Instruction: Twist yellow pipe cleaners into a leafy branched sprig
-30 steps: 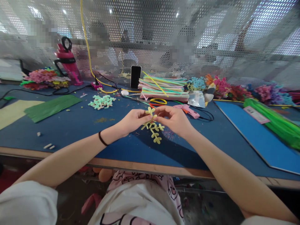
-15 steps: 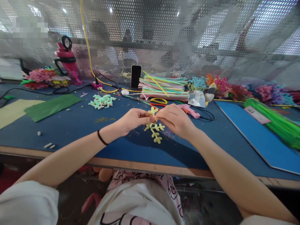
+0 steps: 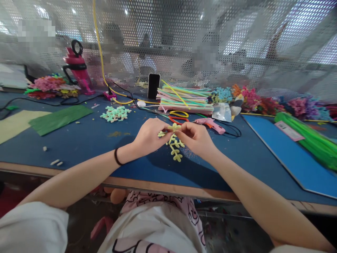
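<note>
A pale yellow pipe-cleaner sprig with small looped leaves (image 3: 174, 146) hangs over the blue table mat (image 3: 86, 140). My left hand (image 3: 149, 135) pinches its top from the left, fingers closed on the upper loops. From the right, my right hand (image 3: 196, 138) pinches the same top, thumb and forefinger together. The two hands meet at the sprig's upper end, a little above the mat. Its lower leaves dangle free below my fingers.
A stack of pastel pipe cleaners (image 3: 185, 98), a phone (image 3: 153, 85) and a pink glue gun (image 3: 210, 123) lie behind my hands. Mint pieces (image 3: 116, 113), green paper (image 3: 59, 119) and a pink bottle (image 3: 77, 72) sit left. A green bundle (image 3: 308, 138) lies right.
Both hands have shifted slightly and turned the sprig's top. One leaf loop now sticks out to the left past my left fingers.
</note>
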A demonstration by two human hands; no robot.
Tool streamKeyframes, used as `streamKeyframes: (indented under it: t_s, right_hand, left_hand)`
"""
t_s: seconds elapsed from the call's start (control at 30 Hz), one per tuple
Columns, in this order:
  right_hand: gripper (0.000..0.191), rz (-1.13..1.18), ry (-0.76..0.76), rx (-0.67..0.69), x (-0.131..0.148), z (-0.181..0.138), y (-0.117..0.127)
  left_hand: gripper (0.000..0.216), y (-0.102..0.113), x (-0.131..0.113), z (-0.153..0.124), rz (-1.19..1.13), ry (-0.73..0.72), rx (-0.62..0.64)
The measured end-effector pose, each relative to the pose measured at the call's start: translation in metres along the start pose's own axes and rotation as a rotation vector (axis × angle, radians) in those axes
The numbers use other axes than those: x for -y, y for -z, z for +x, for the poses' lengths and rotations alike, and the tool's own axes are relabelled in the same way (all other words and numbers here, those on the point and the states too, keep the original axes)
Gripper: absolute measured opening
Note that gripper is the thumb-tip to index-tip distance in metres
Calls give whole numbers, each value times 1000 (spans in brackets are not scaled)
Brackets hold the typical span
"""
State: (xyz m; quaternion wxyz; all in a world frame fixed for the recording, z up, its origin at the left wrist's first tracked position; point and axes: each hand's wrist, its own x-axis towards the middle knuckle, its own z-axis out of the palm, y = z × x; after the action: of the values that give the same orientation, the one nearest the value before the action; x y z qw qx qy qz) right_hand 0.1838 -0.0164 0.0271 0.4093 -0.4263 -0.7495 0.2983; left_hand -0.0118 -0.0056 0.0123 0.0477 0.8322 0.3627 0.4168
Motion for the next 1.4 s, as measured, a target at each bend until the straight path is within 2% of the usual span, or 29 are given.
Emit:
streamKeyframes:
  t_s: [0.1,0.17,0.23,0.27,0.33,0.43,0.5,0.57,0.67,0.73,0.8,0.93,1.03,1.13,1.17,1.23,1.4]
  right_hand:
    - [34,401,-380,111,1,4,-2]
    - [35,648,-612,212,1,6,-2]
    - [32,770,-689,266,1,8,-1]
    - [31,774,-654,263,0,8,-1]
    - [28,674,-483,196,-2,9,0]
    - [29,325,-147,48,-8,9,1]
    - [27,129,32,-11,-10,8,3]
    - [23,40,120,-24,-11,7,3]
    - [21,-12,167,-28,-8,4,4]
    - [20,-45,176,-36,-6,2,3]
    - [21,-54,126,-44,-6,2,2]
    - [24,35,-140,-31,-9,4,-3]
    - [30,287,-431,45,-11,7,-6]
    - [35,633,-648,126,-9,8,-7]
    - [36,709,-664,129,-8,8,-7]
    - [37,770,-615,101,-4,7,-7]
    - [30,610,-356,-4,-7,6,-6]
  left_hand:
    - [21,4,0,0,71,-127,96]
    - [20,7,-1,0,82,-151,151]
    - [19,9,-1,1,54,-95,120]
    - [18,9,-1,2,14,-30,83]
    - [19,7,1,5,-159,155,47]
    - [26,3,4,8,-598,472,121]
    - [27,0,4,9,-842,617,187]
    - [24,-1,2,8,-992,710,240]
    - [20,-2,-2,7,-1109,799,287]
    - [20,-4,-3,6,-1095,794,274]
    - [20,-5,-3,6,-985,730,237]
    - [23,-8,-1,3,-510,523,182]
    - [19,-10,-3,-1,-110,286,134]
    - [16,-9,-5,-4,98,105,63]
    - [16,-8,-5,-3,93,107,45]
    - [17,-7,-4,-1,-54,208,42]
    - [26,-8,1,4,-677,597,94]
